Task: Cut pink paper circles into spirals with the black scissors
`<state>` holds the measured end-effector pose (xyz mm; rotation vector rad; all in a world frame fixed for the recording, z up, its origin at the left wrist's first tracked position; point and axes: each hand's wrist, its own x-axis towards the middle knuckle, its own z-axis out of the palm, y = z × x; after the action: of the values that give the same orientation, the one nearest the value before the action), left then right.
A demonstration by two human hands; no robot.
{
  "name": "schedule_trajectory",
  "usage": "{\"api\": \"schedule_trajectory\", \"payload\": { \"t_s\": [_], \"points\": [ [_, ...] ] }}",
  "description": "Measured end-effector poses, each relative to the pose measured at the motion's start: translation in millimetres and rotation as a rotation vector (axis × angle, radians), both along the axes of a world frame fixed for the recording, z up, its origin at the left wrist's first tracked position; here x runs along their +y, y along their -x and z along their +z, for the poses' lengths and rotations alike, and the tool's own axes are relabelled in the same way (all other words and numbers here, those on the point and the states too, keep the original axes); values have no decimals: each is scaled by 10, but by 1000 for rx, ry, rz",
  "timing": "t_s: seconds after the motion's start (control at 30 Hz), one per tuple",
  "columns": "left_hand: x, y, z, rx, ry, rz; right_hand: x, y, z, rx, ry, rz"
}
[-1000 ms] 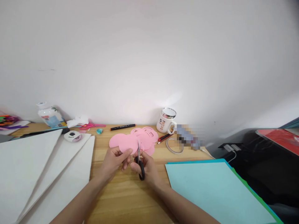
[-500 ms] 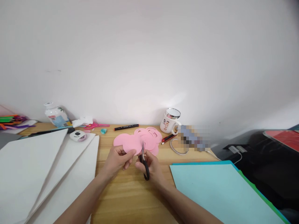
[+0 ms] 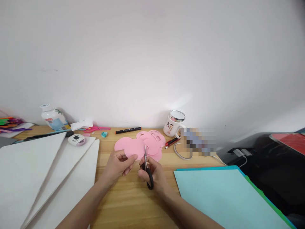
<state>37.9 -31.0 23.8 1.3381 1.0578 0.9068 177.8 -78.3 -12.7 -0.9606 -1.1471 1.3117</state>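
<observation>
Paper cutouts [image 3: 153,147] lay on the table [image 3: 126,200], sheets [image 3: 79,178] to their left, card stack [image 3: 226,197] front right, mug [image 3: 169,128] behind right.

Over by the wall [image 3: 114,57] I see a mug [image 3: 169,128], with a marker [image 3: 128,130] to its left and a bottle [image 3: 55,119] farther along; blue sheets [image 3: 219,194] lie at right.

Can make out "5" and "2" on white handled mug [image 3: 170,128], but not the reddish characters below. Can't read red lettering on white bottle [image 3: 55,120], pale print on black marker [image 3: 128,130] or script on white rounded device [image 3: 75,140].
</observation>
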Motion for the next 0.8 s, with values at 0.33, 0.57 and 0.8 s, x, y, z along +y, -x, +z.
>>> {"api": "schedule_trajectory", "payload": {
  "t_s": [0.33, 0.57, 0.8],
  "points": [
    [-58, -68, -5, 36, 25, -28, 3, 31, -98, 28, -52, 21],
    [-62, -51, 19, 42, 17, -41, -13, 12, -14, 11, -60, -1],
    [-65, -38, 47, 32, 12, -65, -16, 20, -14, 1, -63, -4]
  ]
}}
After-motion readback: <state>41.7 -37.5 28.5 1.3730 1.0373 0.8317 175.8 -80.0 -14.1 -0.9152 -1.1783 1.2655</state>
